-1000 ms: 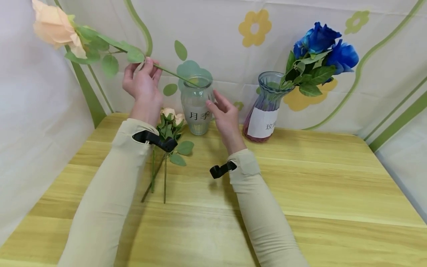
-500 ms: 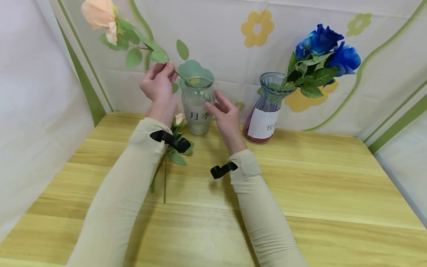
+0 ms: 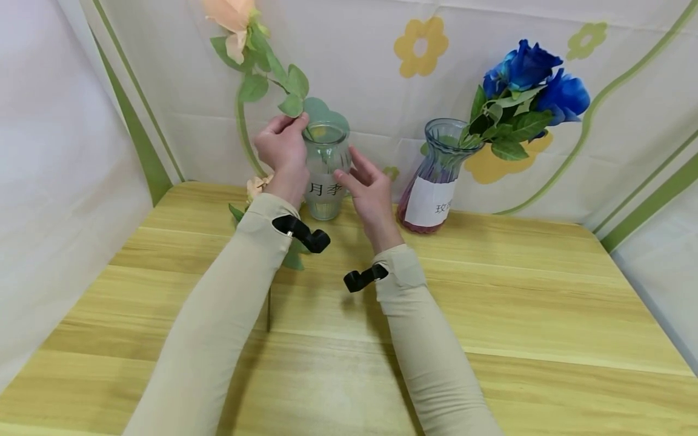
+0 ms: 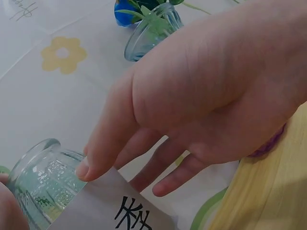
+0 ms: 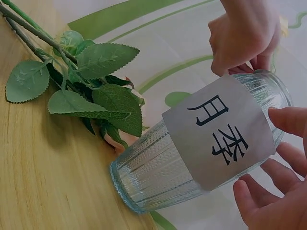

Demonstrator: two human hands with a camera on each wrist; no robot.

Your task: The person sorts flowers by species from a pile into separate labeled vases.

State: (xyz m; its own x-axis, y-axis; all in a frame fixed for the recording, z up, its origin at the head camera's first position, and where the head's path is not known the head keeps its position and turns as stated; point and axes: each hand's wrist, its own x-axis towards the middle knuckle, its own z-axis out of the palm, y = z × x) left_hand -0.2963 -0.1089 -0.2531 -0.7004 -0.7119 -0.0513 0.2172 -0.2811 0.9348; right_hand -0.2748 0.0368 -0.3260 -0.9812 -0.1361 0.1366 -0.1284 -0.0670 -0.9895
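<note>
A peach rose [image 3: 231, 15] with a long leafy stem leans over the clear glass vase [image 3: 324, 157], its lower stem inside the mouth. My left hand [image 3: 283, 145] pinches that stem beside the rim. My right hand [image 3: 371, 191] holds the vase's right side, thumb on the front and fingers reaching behind. The vase stands upright, and a white paper label [image 5: 218, 134] with black characters covers its front. In the right wrist view, more peach roses and their leaves [image 5: 96, 91] lie by the vase's base; my left forearm partly hides them in the head view.
To the right stands a blue and purple glass vase [image 3: 428, 175] with a white label, holding several blue roses [image 3: 531, 72]. A wooden table [image 3: 523, 315] supports everything. Behind it hangs a white cloth [image 3: 371, 66] printed with flowers and green bands.
My left hand has moved right towards the vase, and the rose stem has tilted more upright with its end lower in the vase. My right hand has stayed at the vase.
</note>
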